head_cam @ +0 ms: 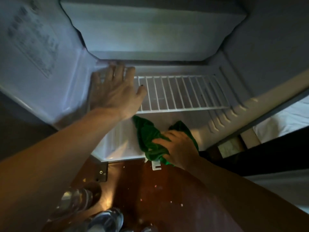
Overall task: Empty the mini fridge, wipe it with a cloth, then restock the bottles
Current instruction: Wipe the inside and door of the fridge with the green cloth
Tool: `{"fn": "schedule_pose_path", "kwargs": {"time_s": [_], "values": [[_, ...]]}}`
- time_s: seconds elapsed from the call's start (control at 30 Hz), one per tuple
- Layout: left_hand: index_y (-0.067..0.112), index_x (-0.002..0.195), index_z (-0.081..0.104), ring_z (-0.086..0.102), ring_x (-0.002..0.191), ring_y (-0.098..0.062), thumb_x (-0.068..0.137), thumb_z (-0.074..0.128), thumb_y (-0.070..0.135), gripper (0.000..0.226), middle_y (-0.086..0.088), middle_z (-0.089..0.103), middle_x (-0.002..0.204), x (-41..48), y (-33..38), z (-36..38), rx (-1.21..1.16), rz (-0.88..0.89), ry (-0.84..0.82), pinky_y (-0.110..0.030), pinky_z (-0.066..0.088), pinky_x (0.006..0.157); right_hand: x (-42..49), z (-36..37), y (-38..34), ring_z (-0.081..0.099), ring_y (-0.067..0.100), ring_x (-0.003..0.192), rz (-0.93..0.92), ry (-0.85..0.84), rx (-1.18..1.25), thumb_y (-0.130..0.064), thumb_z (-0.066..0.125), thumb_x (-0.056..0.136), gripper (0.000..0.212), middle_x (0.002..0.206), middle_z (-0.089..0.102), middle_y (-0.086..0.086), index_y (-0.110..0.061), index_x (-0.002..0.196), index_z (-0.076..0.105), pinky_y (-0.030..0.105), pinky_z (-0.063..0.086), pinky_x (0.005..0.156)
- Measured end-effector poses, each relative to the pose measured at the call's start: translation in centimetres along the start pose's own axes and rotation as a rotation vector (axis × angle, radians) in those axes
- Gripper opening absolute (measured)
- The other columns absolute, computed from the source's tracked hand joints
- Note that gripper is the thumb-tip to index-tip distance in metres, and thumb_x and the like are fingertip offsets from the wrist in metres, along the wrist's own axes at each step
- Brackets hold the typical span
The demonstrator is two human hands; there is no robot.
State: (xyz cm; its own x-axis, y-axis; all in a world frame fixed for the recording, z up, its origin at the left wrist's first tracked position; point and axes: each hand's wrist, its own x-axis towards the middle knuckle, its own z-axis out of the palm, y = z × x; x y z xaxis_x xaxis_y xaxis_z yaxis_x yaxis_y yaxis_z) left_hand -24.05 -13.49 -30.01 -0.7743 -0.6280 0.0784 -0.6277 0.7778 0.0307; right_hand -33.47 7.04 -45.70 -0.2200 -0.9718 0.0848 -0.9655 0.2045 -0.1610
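The mini fridge [234,91] stands open with no bottles inside. A white wire shelf [182,94] spans its middle. My left hand [115,91] lies flat with fingers spread on the left end of that shelf, holding nothing. My right hand [178,148] grips a crumpled green cloth [150,136] on the white fridge floor [120,141] below the shelf, near the front edge. Clear plastic bottles [75,201] lie on the wooden floor in front of the fridge, partly hidden under my left forearm.
The fridge door [33,47] hangs open to the left with a printed label on its inner face. Brown wooden floor [158,190] with small crumbs lies in front. A bed with white sheets [284,121] sits to the right.
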Motion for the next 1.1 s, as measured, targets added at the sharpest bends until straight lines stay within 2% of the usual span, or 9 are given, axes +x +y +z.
{"fn": "schedule_pose_path", "kwargs": {"time_s": [0.1,0.2,0.33,0.43,0.57,0.73,0.83,1.0,1.1], "values": [[0.024,0.152,0.014,0.005,0.149,-0.023,0.095,0.025,0.056,0.066,-0.002,0.006,0.163,0.0,0.1,-0.3,-0.033,-0.008,-0.041,-0.054,0.014,0.116,5.3,-0.3,1.3,0.056,0.031,0.117,0.272,-0.034,-0.008,-0.043,0.057,0.086,0.044,0.123,0.062,0.006,-0.035,0.130,0.053,0.043,0.049,0.092],[0.023,0.150,0.019,0.016,0.146,-0.025,0.091,0.026,0.056,0.067,-0.003,0.017,0.159,0.1,-0.1,-0.2,-0.025,0.014,0.002,-0.055,0.022,0.112,10.8,-0.3,2.1,0.048,0.032,0.123,0.567,-0.079,-0.006,-0.048,0.048,0.094,0.043,0.129,0.055,0.007,-0.031,0.133,0.048,0.044,0.041,0.098],[0.020,0.145,0.025,0.027,0.139,-0.028,0.089,0.030,0.054,0.066,-0.007,0.030,0.152,0.3,-0.2,-0.5,-0.010,0.005,0.032,-0.053,0.030,0.106,6.7,-0.5,1.2,0.054,0.034,0.115,0.479,-0.028,-0.031,-0.044,0.057,0.087,0.048,0.123,0.060,0.010,-0.030,0.132,0.051,0.044,0.047,0.091],[0.019,0.148,0.022,0.021,0.143,-0.025,0.092,0.028,0.055,0.067,-0.007,0.024,0.156,0.2,-0.1,-0.4,0.007,-0.004,0.013,-0.053,0.026,0.108,-0.1,-0.2,-0.2,0.060,0.035,0.108,0.358,0.056,-0.015,-0.037,0.072,0.077,0.052,0.115,0.065,0.009,-0.029,0.126,0.059,0.045,0.051,0.087],[0.019,0.151,0.018,0.011,0.148,-0.024,0.094,0.026,0.056,0.068,-0.005,0.013,0.162,0.0,0.1,-0.4,-0.015,-0.015,-0.025,-0.054,0.020,0.113,-1.2,0.4,1.8,0.060,0.034,0.107,0.262,0.060,0.023,-0.035,0.067,0.079,0.051,0.118,0.063,0.012,-0.024,0.128,0.057,0.047,0.053,0.088],[0.022,0.152,0.016,0.005,0.149,-0.021,0.095,0.026,0.055,0.067,-0.002,0.007,0.163,0.0,0.2,-0.2,-0.037,-0.016,-0.016,-0.053,0.014,0.116,5.8,0.7,4.4,0.051,0.038,0.117,0.705,0.118,0.095,-0.041,0.058,0.090,0.054,0.132,0.053,0.019,-0.018,0.138,0.047,0.041,0.041,0.098],[0.024,0.150,0.020,0.011,0.147,-0.022,0.094,0.026,0.054,0.063,-0.001,0.013,0.161,0.3,0.4,-0.1,-0.026,-0.014,0.017,-0.056,0.017,0.114,8.5,0.2,3.5,0.054,0.034,0.114,0.837,0.113,0.089,-0.048,0.057,0.089,0.053,0.122,0.060,0.017,-0.013,0.129,0.053,0.039,0.045,0.095],[0.025,0.150,0.019,0.012,0.147,-0.024,0.095,0.025,0.053,0.062,-0.002,0.014,0.160,0.2,0.4,-0.2,-0.009,-0.002,0.004,-0.057,0.019,0.112,10.7,-0.1,-2.6,0.055,0.032,0.113,0.583,-0.042,0.071,-0.060,0.045,0.089,0.053,0.117,0.060,0.011,-0.020,0.123,0.053,0.040,0.046,0.091],[0.025,0.148,0.022,0.014,0.146,-0.023,0.095,0.026,0.052,0.060,-0.002,0.016,0.159,0.2,0.3,-0.3,-0.009,-0.016,0.009,-0.055,0.019,0.112,12.3,1.5,-10.2,0.054,0.039,0.113,0.276,-0.004,0.190,-0.047,0.068,0.076,0.054,0.118,0.059,0.017,-0.019,0.120,0.058,0.043,0.045,0.092]]}}
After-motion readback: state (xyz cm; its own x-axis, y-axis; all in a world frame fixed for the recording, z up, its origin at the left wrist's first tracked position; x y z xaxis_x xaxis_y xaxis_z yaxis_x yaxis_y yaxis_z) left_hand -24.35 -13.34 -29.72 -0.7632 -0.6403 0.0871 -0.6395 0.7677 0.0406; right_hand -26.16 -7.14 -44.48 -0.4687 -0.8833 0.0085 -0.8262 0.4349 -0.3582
